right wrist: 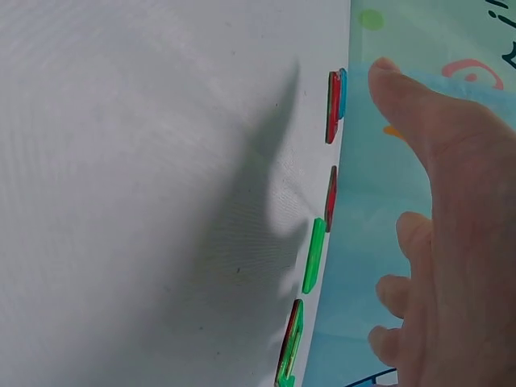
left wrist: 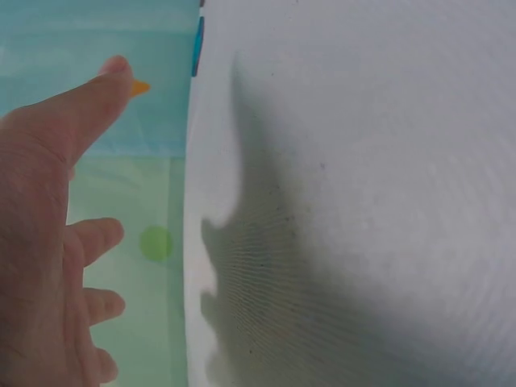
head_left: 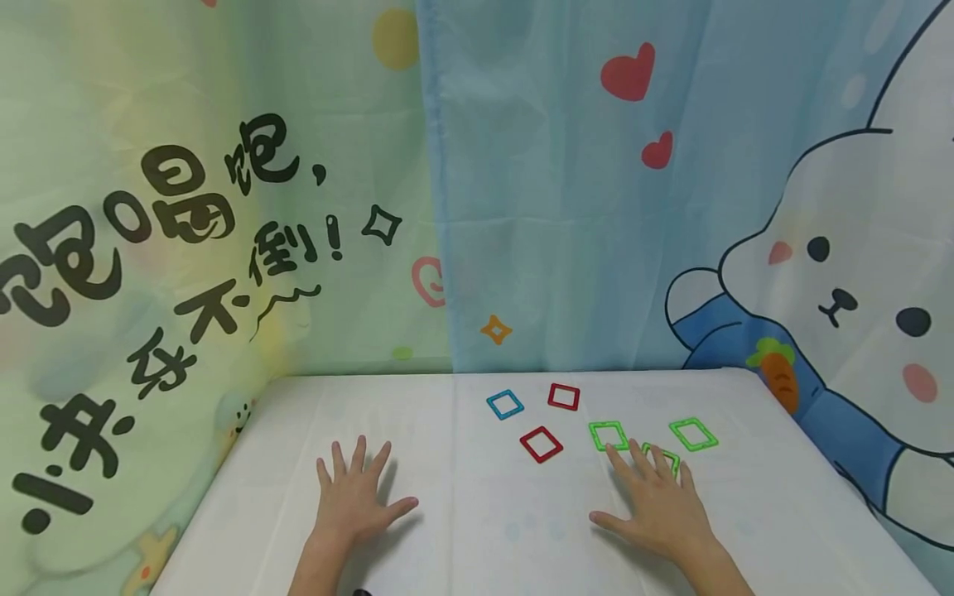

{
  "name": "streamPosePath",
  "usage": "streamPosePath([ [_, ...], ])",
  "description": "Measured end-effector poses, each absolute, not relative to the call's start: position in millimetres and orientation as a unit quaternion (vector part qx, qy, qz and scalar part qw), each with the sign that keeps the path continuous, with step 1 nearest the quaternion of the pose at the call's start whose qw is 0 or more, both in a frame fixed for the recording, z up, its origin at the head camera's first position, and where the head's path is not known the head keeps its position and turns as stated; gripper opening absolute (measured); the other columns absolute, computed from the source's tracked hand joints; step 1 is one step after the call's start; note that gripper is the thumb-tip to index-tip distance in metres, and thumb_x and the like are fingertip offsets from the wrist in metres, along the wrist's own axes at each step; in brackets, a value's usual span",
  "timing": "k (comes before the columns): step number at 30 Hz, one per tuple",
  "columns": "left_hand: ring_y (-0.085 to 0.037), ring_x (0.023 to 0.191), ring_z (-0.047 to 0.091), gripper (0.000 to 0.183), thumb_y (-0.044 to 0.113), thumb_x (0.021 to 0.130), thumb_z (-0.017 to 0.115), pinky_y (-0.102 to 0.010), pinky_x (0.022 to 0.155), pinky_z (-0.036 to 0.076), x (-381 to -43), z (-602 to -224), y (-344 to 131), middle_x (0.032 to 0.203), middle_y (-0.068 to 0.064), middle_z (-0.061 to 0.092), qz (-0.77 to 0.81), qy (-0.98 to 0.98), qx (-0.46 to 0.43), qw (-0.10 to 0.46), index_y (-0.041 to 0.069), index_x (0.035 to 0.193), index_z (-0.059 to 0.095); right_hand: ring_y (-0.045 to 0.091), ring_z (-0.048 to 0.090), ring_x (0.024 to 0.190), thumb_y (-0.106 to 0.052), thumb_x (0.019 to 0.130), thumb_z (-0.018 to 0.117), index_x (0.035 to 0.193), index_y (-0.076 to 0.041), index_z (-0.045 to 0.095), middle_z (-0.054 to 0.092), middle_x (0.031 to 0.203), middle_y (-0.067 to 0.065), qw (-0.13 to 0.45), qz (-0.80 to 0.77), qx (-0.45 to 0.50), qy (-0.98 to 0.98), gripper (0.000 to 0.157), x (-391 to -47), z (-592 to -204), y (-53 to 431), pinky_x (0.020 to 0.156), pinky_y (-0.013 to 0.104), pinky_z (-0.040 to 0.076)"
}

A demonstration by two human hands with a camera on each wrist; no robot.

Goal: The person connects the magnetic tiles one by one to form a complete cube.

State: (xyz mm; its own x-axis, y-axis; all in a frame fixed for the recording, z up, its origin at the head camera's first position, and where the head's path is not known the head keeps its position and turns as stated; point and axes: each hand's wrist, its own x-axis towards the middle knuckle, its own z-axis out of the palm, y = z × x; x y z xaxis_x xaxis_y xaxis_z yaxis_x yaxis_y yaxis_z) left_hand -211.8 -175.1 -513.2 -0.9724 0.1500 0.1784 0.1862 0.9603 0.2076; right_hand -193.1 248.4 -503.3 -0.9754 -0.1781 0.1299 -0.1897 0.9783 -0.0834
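My left hand hovers over the left part of the white table, fingers spread and holding nothing. On the right, my right hand is also spread and holds nothing; its shadow falls apart from it. Just beyond its fingertips lie a green square frame and a second green frame, partly hidden by the fingers. A third green frame lies farther right. Left of these are a red frame, another red frame and a blue frame. The right wrist view shows a green frame edge-on.
The white table ends at a printed curtain behind it, with a cartoon bear at right and black lettering at left. A small dark object shows at the bottom edge near my left forearm.
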Motion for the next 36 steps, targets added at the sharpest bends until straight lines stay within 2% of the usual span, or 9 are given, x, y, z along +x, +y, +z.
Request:
streamPosePath([
  [4,-0.060,0.134,0.018,0.092,0.076,0.076,0.058,-0.073,0.101,0.010,-214,-515,-175,0.149,-0.025,0.034,-0.119,-0.986,-0.091,0.074,0.015,0.145,0.047,0.056,0.033,0.127,-0.074,0.075,0.062,0.144,-0.009,0.045,0.040,0.142,0.030,0.065,0.055,0.096,-0.992,0.097,-193,-504,247,0.097,0.074,0.020],
  [10,-0.060,0.133,0.020,0.088,0.073,0.079,0.057,-0.073,0.101,0.010,-218,-518,-173,0.147,-0.026,0.037,-0.140,-0.984,-0.101,0.052,0.014,0.144,0.047,0.051,0.046,0.120,-0.040,0.080,0.077,0.141,-0.002,0.048,0.051,0.132,0.028,0.104,0.114,0.119,-0.981,0.077,-194,-492,238,0.091,0.066,0.037],
  [13,-0.060,0.132,0.021,0.085,0.071,0.081,0.058,-0.073,0.100,0.011,-221,-520,-170,0.146,-0.026,0.039,-0.148,-0.982,-0.112,0.045,0.013,0.143,0.048,0.046,0.050,0.117,-0.033,0.082,0.077,0.136,0.000,0.052,0.055,0.128,0.026,0.108,0.142,0.113,-0.977,0.068,-195,-487,233,0.089,0.061,0.042],
  [20,-0.059,0.132,0.023,0.078,0.066,0.082,0.060,-0.072,0.101,0.012,-232,-528,-154,0.144,-0.024,0.041,-0.158,-0.978,-0.136,0.027,0.013,0.138,0.053,0.042,0.052,0.117,-0.030,0.084,0.075,0.133,-0.002,0.056,0.057,0.128,0.023,0.077,0.192,0.087,-0.975,0.059,-196,-486,224,0.088,0.060,0.043],
  [27,-0.055,0.130,0.033,0.068,0.057,0.083,0.066,-0.069,0.102,0.019,-240,-530,-124,0.139,-0.022,0.048,-0.182,-0.971,-0.155,0.032,0.011,0.132,0.058,0.040,0.052,0.119,-0.029,0.086,0.074,0.131,-0.004,0.058,0.058,0.128,0.019,0.074,0.209,0.078,-0.972,0.054,-197,-488,217,0.092,0.057,0.042],
  [32,-0.041,0.122,0.048,0.063,0.054,0.082,0.069,-0.059,0.098,0.034,-246,-529,-102,0.131,-0.016,0.055,-0.183,-0.968,-0.161,0.064,0.012,0.128,0.061,0.039,0.053,0.118,-0.028,0.086,0.073,0.129,-0.004,0.060,0.060,0.127,0.018,0.071,0.217,0.082,-0.970,0.051,-195,-485,213,0.092,0.056,0.043],
  [36,-0.031,0.114,0.052,0.062,0.056,0.082,0.068,-0.050,0.091,0.041,-253,-528,-81,0.124,-0.009,0.059,-0.179,-0.968,-0.166,0.066,0.014,0.127,0.062,0.038,0.054,0.118,-0.027,0.087,0.073,0.128,-0.005,0.061,0.060,0.126,0.017,0.074,0.223,0.084,-0.968,0.048,-195,-485,212,0.091,0.056,0.043],
])
